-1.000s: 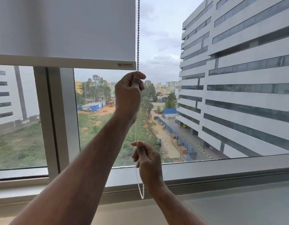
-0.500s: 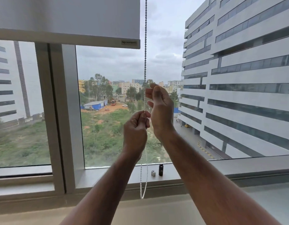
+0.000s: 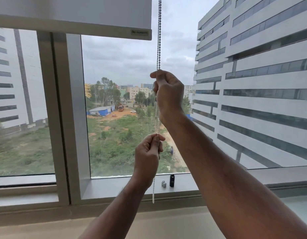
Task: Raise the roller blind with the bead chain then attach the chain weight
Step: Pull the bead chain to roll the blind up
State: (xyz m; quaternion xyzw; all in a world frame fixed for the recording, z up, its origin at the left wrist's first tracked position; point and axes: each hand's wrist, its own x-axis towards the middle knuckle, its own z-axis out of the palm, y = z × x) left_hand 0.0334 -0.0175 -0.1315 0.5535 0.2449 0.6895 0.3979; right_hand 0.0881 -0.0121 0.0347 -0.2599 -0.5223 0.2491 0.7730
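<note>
The white roller blind (image 3: 71, 12) hangs at the top left, its bottom bar (image 3: 71, 30) well above the sill. The bead chain (image 3: 159, 40) drops from the top edge, just right of the blind. My right hand (image 3: 168, 94) is closed on the chain at mid height. Lower down, my left hand (image 3: 147, 157) pinches the same chain, whose loop end (image 3: 153, 195) dangles in front of the sill. Two small pieces stand on the window sill (image 3: 114, 187): a black cylinder (image 3: 172, 180) and a small grey weight piece (image 3: 164, 184).
A thick grey window post (image 3: 63, 109) stands to the left of the hands. Glass panes fill the view, with tall white buildings and green ground outside. A pale ledge (image 3: 166, 225) runs below the sill.
The blind's bottom bar has gone up from one second ago. My left hand moved down the chain from the top grip. My right hand went up and now holds the chain above the left.
</note>
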